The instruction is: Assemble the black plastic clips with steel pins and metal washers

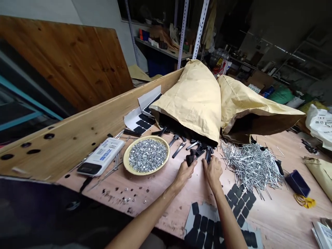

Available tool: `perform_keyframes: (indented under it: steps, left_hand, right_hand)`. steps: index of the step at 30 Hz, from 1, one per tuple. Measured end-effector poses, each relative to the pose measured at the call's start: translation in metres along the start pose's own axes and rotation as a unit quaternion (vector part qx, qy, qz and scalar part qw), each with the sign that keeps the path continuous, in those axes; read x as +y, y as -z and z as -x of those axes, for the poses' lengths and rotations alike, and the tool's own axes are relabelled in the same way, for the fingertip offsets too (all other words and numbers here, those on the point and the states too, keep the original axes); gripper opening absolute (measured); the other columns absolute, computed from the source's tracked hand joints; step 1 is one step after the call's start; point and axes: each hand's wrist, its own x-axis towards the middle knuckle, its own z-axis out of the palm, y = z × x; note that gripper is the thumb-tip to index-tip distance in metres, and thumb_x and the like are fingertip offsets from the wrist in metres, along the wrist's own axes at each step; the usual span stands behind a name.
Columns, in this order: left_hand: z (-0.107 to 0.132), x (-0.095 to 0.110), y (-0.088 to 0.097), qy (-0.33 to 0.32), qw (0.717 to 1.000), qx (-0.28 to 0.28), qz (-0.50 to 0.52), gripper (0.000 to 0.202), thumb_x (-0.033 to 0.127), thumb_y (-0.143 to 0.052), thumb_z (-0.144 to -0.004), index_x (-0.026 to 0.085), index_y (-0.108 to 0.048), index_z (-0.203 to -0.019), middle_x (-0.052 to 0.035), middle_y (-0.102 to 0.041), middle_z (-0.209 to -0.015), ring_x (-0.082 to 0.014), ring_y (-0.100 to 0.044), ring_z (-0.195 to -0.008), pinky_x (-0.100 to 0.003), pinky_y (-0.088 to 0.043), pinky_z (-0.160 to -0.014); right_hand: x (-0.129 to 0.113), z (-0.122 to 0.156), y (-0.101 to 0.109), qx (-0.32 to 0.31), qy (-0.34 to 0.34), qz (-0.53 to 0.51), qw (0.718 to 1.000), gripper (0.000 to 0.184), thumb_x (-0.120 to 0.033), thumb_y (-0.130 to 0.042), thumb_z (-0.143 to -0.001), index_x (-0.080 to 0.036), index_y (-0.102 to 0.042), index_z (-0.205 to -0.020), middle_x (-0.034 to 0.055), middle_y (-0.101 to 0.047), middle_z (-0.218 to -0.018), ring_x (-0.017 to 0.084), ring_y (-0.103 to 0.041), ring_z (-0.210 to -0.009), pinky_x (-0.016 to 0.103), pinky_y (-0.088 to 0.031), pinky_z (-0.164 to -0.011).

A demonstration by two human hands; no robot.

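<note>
My left hand [184, 173] is closed on a small black plastic part [191, 157], held just above the table. My right hand [213, 173] pinches the near end of a long black plastic piece [208, 154] with a wider head. Several similar black pieces [178, 150] lie in front of my hands, by the mouth of a paper sack [194, 97]. To the left stands a cream bowl [125, 162] full of small shiny metal nuts [147, 155]. On the right spreads a heap of thin metal rods [254, 167].
A white power bank [101, 156] lies left of the bowl beside a raised wooden board [77, 129]. Sheets of black pads [203, 223] lie under my right forearm. A second open sack [254, 107], a dark blue box [297, 183] and yellow bands [304, 200] are at right.
</note>
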Motion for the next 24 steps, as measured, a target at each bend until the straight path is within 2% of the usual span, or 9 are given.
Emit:
perform_keyframes:
  steps: [3,6,9,11,13,16,19,21,24]
  left_hand:
    - [0.003,0.001,-0.002,0.016,1.0,0.003,0.017,0.039,0.047,-0.071,-0.064,0.013,-0.059,-0.077,0.0055,-0.052,-0.049,-0.0046,-0.045,-0.036,-0.015,-0.033,-0.035]
    - [0.005,0.002,-0.006,0.056,0.997,-0.016,0.055,0.041,0.046,-0.074,-0.062,0.012,-0.062,-0.083,-0.0025,-0.065,-0.061,-0.011,-0.06,-0.049,-0.022,-0.049,-0.051]
    - [0.007,-0.003,-0.015,0.107,0.988,-0.061,0.087,0.042,0.043,-0.079,-0.056,0.012,-0.066,-0.081,-0.0061,-0.069,-0.069,-0.0139,-0.064,-0.058,-0.024,-0.05,-0.059]
    - [0.009,-0.008,-0.021,0.108,0.986,-0.072,0.107,0.041,0.039,-0.083,-0.05,0.012,-0.067,-0.075,-0.0052,-0.07,-0.07,-0.0135,-0.063,-0.06,-0.023,-0.049,-0.059]
    - [0.012,-0.012,-0.022,0.095,0.987,-0.06,0.113,0.038,0.035,-0.084,-0.046,0.012,-0.066,-0.07,-0.0039,-0.069,-0.068,-0.0135,-0.062,-0.059,-0.023,-0.048,-0.059]
    - [0.017,-0.009,-0.015,0.076,0.994,-0.026,0.073,0.033,0.035,-0.079,-0.053,0.012,-0.067,-0.072,-0.0052,-0.07,-0.068,-0.017,-0.064,-0.064,-0.027,-0.049,-0.062]
    - [0.023,0.0,-0.004,-0.017,0.998,-0.002,-0.055,0.026,0.034,-0.07,-0.064,0.012,-0.069,-0.08,-0.0071,-0.072,-0.079,-0.0205,-0.065,-0.079,-0.029,-0.049,-0.072]
    - [0.026,0.003,-0.001,-0.073,0.987,-0.038,-0.14,0.023,0.028,-0.069,-0.064,0.014,-0.069,-0.082,-0.0049,-0.072,-0.083,-0.0207,-0.064,-0.083,-0.029,-0.048,-0.074]
    - [0.026,0.0,-0.003,-0.077,0.976,-0.131,-0.157,0.021,0.02,-0.071,-0.06,0.016,-0.067,-0.081,-0.0014,-0.071,-0.077,-0.0187,-0.064,-0.078,-0.027,-0.048,-0.072]
  right_hand:
    - [-0.001,0.001,-0.002,-0.008,-0.011,-0.013,1.0,0.027,-0.029,-0.046,-0.084,-0.014,-0.054,-0.104,0.0136,-0.063,-0.094,0.026,-0.058,-0.087,0.031,-0.041,-0.066]
    - [0.005,0.019,0.003,0.021,-0.026,-0.095,0.995,0.031,-0.034,-0.045,-0.083,-0.014,-0.054,-0.105,0.0118,-0.064,-0.092,0.024,-0.06,-0.085,0.032,-0.043,-0.069]
    - [0.01,0.048,0.007,0.09,0.03,-0.145,0.985,0.033,-0.038,-0.045,-0.084,-0.014,-0.055,-0.104,0.0113,-0.063,-0.093,0.023,-0.059,-0.085,0.033,-0.045,-0.073]
    - [0.013,0.066,0.007,0.117,0.076,-0.156,0.978,0.033,-0.038,-0.042,-0.086,-0.015,-0.057,-0.104,0.0116,-0.062,-0.092,0.024,-0.058,-0.085,0.035,-0.046,-0.073]
    - [0.016,0.078,0.009,0.116,0.12,-0.185,0.968,0.032,-0.037,-0.04,-0.088,-0.016,-0.057,-0.106,0.011,-0.061,-0.092,0.023,-0.058,-0.087,0.036,-0.047,-0.076]
    - [0.026,0.083,0.018,0.098,0.137,-0.255,0.952,0.029,-0.035,-0.039,-0.088,-0.019,-0.058,-0.104,0.0092,-0.06,-0.091,0.021,-0.059,-0.086,0.035,-0.049,-0.077]
    - [0.034,0.079,0.033,0.076,0.088,-0.296,0.948,0.024,-0.037,-0.045,-0.084,-0.018,-0.057,-0.094,0.0083,-0.062,-0.087,0.021,-0.061,-0.08,0.035,-0.05,-0.073]
    - [0.034,0.075,0.041,0.009,0.063,-0.322,0.945,0.025,-0.041,-0.049,-0.08,-0.018,-0.054,-0.09,0.0065,-0.062,-0.08,0.02,-0.061,-0.072,0.034,-0.05,-0.067]
    - [0.025,0.062,0.047,-0.118,0.028,-0.384,0.915,0.035,-0.051,-0.041,-0.082,-0.018,-0.05,-0.092,0.0018,-0.059,-0.07,0.016,-0.057,-0.054,0.03,-0.048,-0.051]
